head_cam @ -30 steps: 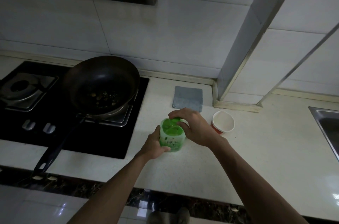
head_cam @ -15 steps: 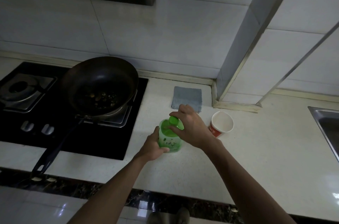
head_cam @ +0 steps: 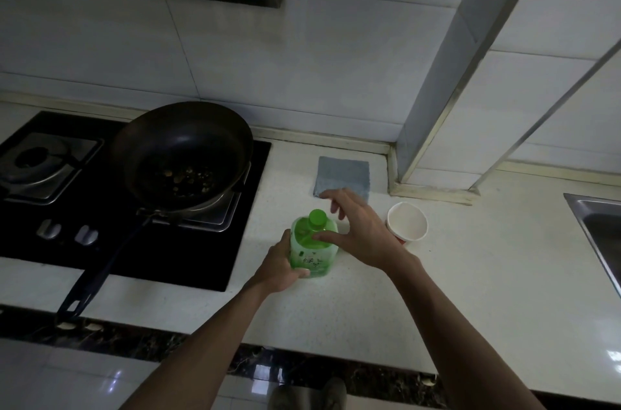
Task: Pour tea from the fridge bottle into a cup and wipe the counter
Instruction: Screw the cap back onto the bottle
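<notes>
Centrally, left hand (head_cam: 279, 268) grip round bottle (head_cam: 314, 256), right hand (head_cam: 366, 238) splayed over cap (head_cam: 317, 218), cup (head_cam: 407, 220) beside, cloth (head_cam: 342, 174) behind, wok (head_cam: 181, 147) perhaps dirty

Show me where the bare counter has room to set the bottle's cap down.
Crowded: around the green plastic tea bottle, hemmed by the left hand, the right hand, the white paper cup and the grey folded cloth. Widest bare patch: white counter between that cup and the steel sink. Also free: the strip from bottle to front edge.
</notes>
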Motion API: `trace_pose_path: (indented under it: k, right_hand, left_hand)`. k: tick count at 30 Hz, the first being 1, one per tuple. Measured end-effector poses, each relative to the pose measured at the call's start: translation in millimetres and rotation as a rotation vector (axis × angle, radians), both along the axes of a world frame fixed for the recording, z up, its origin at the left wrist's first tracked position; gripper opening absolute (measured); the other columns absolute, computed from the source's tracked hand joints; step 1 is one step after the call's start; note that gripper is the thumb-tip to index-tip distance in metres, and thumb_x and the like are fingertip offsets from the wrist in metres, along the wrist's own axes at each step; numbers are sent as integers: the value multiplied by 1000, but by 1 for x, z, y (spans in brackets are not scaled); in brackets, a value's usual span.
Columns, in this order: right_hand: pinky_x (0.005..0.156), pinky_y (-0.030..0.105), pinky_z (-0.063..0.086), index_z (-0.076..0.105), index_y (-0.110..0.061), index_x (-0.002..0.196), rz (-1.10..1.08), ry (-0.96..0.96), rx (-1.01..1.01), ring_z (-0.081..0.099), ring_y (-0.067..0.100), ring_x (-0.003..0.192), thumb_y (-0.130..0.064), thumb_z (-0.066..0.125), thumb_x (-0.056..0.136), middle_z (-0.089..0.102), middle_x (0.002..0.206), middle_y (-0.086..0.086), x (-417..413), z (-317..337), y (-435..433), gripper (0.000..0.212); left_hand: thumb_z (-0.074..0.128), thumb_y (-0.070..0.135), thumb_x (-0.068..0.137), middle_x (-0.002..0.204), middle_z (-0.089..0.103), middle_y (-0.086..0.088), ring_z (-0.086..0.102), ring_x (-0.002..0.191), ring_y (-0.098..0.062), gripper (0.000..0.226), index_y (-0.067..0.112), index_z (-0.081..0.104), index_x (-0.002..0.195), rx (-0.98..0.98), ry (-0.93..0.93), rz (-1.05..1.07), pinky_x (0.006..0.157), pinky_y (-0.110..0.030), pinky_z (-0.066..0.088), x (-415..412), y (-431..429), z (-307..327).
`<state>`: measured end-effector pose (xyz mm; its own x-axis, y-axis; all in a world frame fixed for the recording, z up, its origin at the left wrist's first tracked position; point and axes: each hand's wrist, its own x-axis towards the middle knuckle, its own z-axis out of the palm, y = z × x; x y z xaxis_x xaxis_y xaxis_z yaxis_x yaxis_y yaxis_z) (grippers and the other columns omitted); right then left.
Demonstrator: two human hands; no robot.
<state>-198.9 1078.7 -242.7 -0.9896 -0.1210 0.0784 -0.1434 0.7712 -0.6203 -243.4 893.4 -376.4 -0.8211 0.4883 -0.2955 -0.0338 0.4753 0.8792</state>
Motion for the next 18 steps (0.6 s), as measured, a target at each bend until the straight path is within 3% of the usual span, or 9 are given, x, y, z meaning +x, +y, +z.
trace_pose_path:
  k: [3, 7, 11, 15, 18]
  right_hand:
    - [87, 24, 44, 47, -23, 140, 104, -20, 34, 47, 7, 100, -31, 67, 90, 50, 119, -1, -3, -4, -4, 55]
    - [82, 22, 45, 61, -14, 126, 71, 45, 52, 49, 11, 95, -24, 64, 92, 49, 108, -1, -6, -11, -7, 36]
    - [64, 20, 37, 59, -13, 91, -64, 88, 107, 44, 8, 72, -43, 69, 85, 49, 87, -5, -9, -11, -15, 32]
    - [48, 23, 30, 42, -18, 55, -232, 71, 173, 33, 9, 45, -76, 36, 81, 42, 51, -3, -7, -9, -20, 64]
    - [51, 21, 30, 50, -18, 72, -230, 141, 93, 34, 3, 53, -70, 41, 83, 43, 62, -10, -3, -7, -15, 54]
  left_hand:
    - [79, 6, 69, 112, 65, 4, 64, 104, -11, 74, 25, 42, 130, 3, 5, -4, 78, -24, 56, 0, 0, 0]
    - [79, 5, 70, 111, 64, 6, 63, 102, -8, 73, 25, 42, 129, 11, -4, 4, 78, -21, 55, 1, 0, 1]
    - [78, 3, 71, 112, 64, 5, 63, 103, -9, 74, 27, 40, 130, 24, -6, 0, 78, -20, 54, 1, 0, 1]
    - [79, 5, 70, 113, 64, 5, 63, 104, -10, 74, 27, 40, 130, 29, -11, 0, 83, -28, 57, 1, -1, 1]
    - [79, 4, 71, 113, 64, 5, 62, 104, -9, 74, 25, 40, 131, 32, -8, -1, 82, -27, 57, 1, -1, 1]
